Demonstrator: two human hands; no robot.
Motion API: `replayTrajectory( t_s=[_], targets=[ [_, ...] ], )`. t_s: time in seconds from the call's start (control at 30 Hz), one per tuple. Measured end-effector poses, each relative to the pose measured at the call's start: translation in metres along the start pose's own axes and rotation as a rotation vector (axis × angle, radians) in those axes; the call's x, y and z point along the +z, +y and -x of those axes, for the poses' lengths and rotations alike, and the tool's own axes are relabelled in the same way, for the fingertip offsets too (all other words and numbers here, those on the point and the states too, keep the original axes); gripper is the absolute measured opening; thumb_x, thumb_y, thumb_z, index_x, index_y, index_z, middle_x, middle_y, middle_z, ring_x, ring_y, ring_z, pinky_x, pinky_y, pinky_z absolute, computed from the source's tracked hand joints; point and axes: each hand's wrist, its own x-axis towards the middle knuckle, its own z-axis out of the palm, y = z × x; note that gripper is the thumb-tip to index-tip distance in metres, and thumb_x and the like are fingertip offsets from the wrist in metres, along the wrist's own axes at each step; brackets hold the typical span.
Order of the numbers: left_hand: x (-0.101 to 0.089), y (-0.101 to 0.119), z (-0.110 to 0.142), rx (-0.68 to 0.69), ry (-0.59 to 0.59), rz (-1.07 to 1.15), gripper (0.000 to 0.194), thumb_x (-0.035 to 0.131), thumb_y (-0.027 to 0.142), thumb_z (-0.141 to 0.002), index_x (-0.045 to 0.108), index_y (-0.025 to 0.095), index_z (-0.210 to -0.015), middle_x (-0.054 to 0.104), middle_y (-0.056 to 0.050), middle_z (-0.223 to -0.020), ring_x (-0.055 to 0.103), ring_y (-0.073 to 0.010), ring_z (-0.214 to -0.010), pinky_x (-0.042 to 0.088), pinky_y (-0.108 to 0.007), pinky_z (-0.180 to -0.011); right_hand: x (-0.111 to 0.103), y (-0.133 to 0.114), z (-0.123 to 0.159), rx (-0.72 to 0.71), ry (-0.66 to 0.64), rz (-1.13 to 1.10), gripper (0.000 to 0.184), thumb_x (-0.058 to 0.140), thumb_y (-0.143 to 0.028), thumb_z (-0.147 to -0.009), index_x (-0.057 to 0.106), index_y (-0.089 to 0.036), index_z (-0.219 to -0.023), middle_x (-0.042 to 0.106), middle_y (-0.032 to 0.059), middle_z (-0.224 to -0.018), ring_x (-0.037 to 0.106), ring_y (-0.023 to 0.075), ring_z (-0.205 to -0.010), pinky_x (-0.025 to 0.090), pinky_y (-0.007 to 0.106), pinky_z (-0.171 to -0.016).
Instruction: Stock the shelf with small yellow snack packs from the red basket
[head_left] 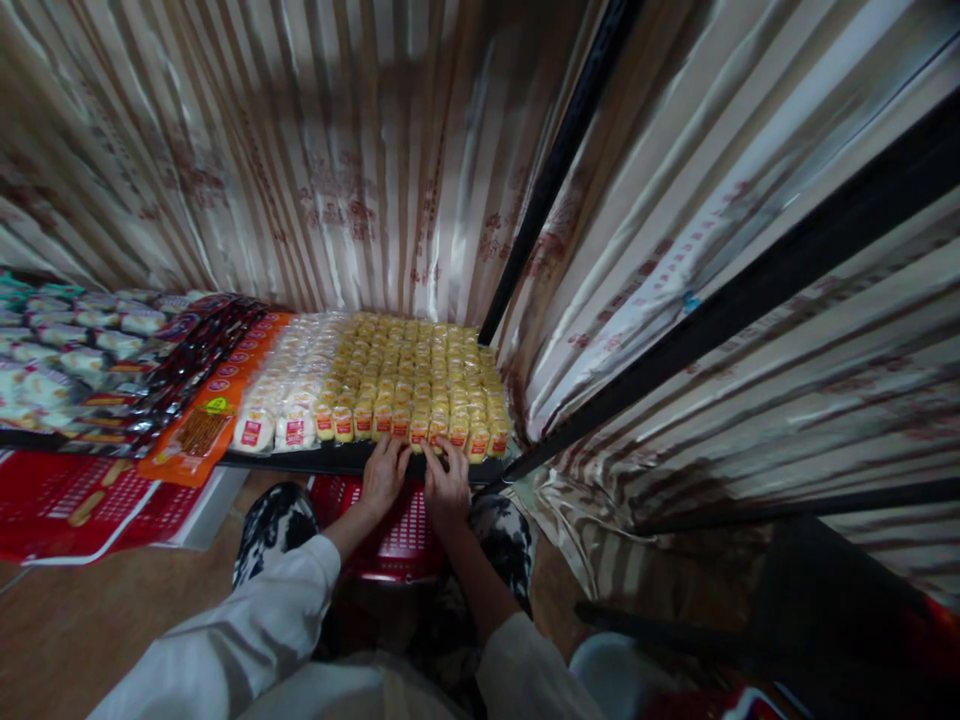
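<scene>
Both my hands reach to the front edge of a low black shelf [352, 458] packed with rows of small yellow snack packets [420, 375]. My left hand [384, 473] lies with fingers stretched forward, its tips touching the front row of yellow packets. Beside it, my right hand [447, 484] does the same, fingers spread, with the tips at the packets. Neither hand is closed round anything. To the left of the yellow rows lie white packets with red labels [281, 405].
An orange packet [202, 430] and dark red packets [187, 365] lie further left, then green-white packets [52, 345]. A red plastic basket [397, 540] sits under my arms on the floor. Striped curtains hang behind and to the right, with black frame bars [555, 170].
</scene>
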Motion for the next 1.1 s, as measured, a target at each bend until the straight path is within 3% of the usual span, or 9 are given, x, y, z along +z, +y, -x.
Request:
replayTrajectory(
  t_s=[0.3, 0.63, 1.1],
  targets=[
    [0.01, -0.007, -0.016, -0.056, 0.05, -0.042, 0.017, 0.038, 0.02, -0.091, 0.053, 0.015, -0.095, 0.056, -0.008, -0.091, 0.057, -0.0192, -0.088, 0.05, -0.034, -0.08, 0.011, 0.003, -0.005, -0.028, 0.012, 0.056, 0.044, 0.037, -0.013, -0.088, 0.052, -0.025, -0.127, 0.047, 0.0106, -0.125, 0.039, 0.0229, -0.118, 0.04, 0.046, -0.098],
    [0.016, -0.005, -0.022, -0.106, 0.004, -0.198, 0.024, 0.032, 0.023, -0.094, 0.054, 0.015, -0.091, 0.055, -0.008, -0.088, 0.056, -0.0177, -0.082, 0.048, -0.029, -0.075, 0.016, 0.011, -0.005, -0.087, 0.015, 0.059, 0.044, 0.037, -0.014, -0.087, 0.049, -0.023, -0.128, 0.044, 0.0115, -0.124, 0.038, 0.0235, -0.117, 0.039, 0.047, -0.096],
    [0.012, 0.003, -0.029, -0.215, -0.066, -0.261, 0.025, 0.032, 0.022, -0.094, 0.056, 0.014, -0.096, 0.057, -0.009, -0.096, 0.058, -0.017, -0.082, 0.046, -0.026, -0.072, 0.019, 0.006, -0.005, -0.049, 0.038, 0.07, 0.047, 0.037, -0.009, -0.083, 0.05, -0.02, -0.128, 0.045, 0.013, -0.125, 0.039, 0.0235, -0.119, 0.039, 0.046, -0.098]
  ],
)
